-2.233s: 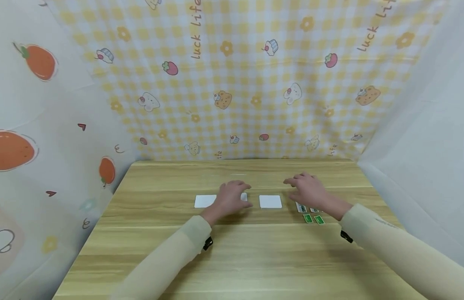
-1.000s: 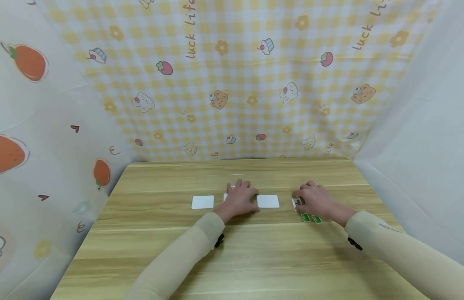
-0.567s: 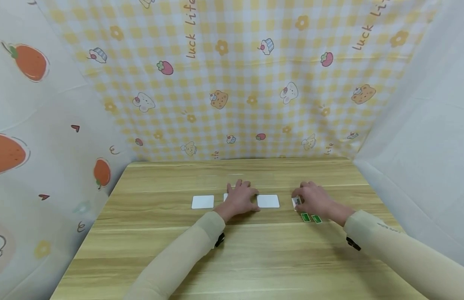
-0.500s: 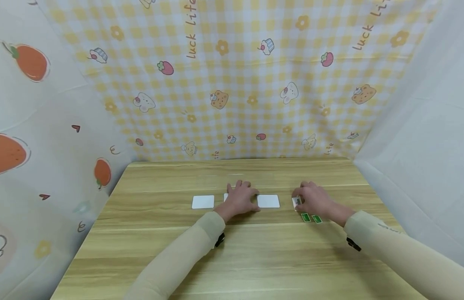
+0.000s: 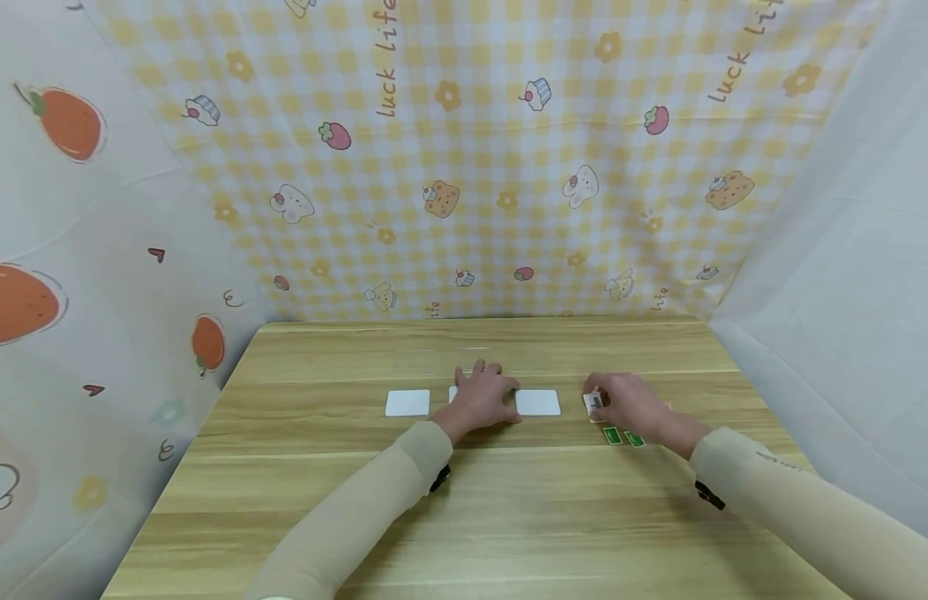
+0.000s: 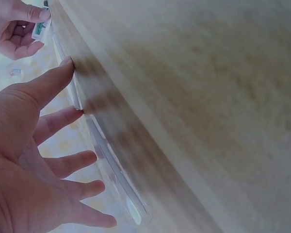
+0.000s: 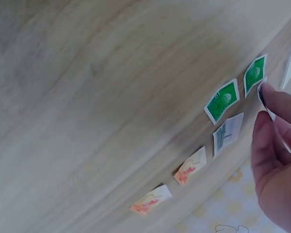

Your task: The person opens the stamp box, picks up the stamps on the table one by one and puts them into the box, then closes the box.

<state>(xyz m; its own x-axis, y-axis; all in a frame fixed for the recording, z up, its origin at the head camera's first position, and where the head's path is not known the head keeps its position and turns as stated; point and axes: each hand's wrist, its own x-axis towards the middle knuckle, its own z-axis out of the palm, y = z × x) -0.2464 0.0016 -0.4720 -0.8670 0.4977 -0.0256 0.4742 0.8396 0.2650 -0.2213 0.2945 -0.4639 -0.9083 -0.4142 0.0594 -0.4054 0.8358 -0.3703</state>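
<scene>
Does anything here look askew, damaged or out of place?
Nothing stands out. The stamps lie flat in a loose group on the table; the right hand pinches one, and the left hand rests on a white card.

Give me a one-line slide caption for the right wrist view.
Right hand pinches a stamp above five more on the wooden table.
</scene>
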